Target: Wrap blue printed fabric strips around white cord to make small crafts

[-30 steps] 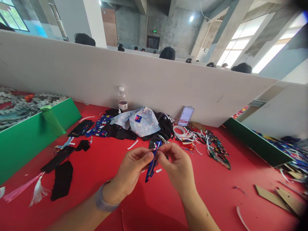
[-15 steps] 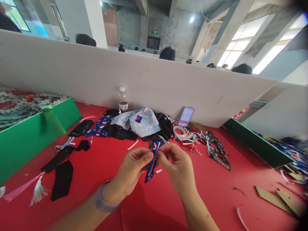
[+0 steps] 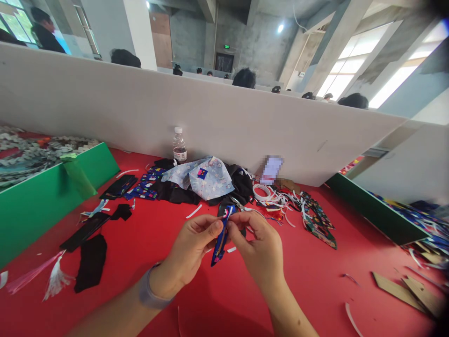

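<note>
1. Over the near middle of the red table (image 3: 224,306), a blue patterned piece (image 3: 219,245) is held between the two hands, tilted, its upper end leaning far and to the right.
2. The left hand (image 3: 194,245) pinches this piece from the left, thumb against its face; its other fingers are partly hidden. A greyish wristband (image 3: 150,290) circles the wrist.
3. The right hand (image 3: 259,243) has thumb and index fingertips pressed together at the piece's upper right edge, pinching it; exactly what lies between the tips is too small to tell.
4. Just beyond the hands, a metal tool (image 3: 238,202) lies partly hidden. Farther back, a pale blue printed cloth (image 3: 213,182) is spread over black fabric, with a clear bottle (image 3: 179,147) standing upright behind it.
5. Far right of the hands, a white roll (image 3: 261,193) lies beside tangled white strips (image 3: 280,200), near a blurred, phone-like rectangle (image 3: 271,169).
6. On the left, a black cloth piece (image 3: 90,264) lies near a white tassel (image 3: 56,281) and a pink tassel (image 3: 35,276), before a green-sided box (image 3: 35,217).
7. On the near right, flat brown boards (image 3: 396,290) lie partly overlapping.
</note>
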`<state>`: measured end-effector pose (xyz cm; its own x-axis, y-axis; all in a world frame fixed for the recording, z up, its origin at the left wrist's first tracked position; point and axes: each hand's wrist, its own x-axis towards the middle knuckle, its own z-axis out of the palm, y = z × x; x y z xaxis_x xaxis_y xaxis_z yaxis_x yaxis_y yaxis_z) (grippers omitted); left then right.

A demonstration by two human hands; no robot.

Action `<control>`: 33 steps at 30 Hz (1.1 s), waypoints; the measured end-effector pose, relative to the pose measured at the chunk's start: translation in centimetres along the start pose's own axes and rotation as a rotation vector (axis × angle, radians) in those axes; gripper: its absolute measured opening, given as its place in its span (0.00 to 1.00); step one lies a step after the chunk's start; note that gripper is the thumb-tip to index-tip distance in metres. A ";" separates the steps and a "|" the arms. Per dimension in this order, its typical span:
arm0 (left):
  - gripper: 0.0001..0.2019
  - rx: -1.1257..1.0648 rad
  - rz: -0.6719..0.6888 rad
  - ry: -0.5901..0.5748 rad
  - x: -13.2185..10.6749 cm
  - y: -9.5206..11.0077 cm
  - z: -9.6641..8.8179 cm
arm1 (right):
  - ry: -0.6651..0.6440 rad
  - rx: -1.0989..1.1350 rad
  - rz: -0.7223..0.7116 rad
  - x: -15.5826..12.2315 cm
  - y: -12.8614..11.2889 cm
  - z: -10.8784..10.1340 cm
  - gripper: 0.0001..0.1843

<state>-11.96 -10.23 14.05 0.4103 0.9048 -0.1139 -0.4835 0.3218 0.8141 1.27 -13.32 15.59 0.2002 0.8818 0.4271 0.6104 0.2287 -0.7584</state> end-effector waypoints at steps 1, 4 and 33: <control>0.10 0.002 -0.001 0.004 0.0 0.0 0.0 | 0.001 -0.012 -0.009 0.0 0.0 0.0 0.04; 0.10 0.006 0.000 0.016 0.0 0.0 0.0 | 0.007 -0.039 -0.028 -0.1 0.1 0.0 0.04; 0.13 0.026 -0.036 0.077 0.3 -0.4 -0.3 | -0.015 -0.062 -0.128 0.2 0.5 0.2 0.06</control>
<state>-11.92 -9.98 13.52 0.3662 0.9118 -0.1858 -0.4490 0.3480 0.8230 1.47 -12.96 15.19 0.1063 0.8530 0.5109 0.6768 0.3144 -0.6657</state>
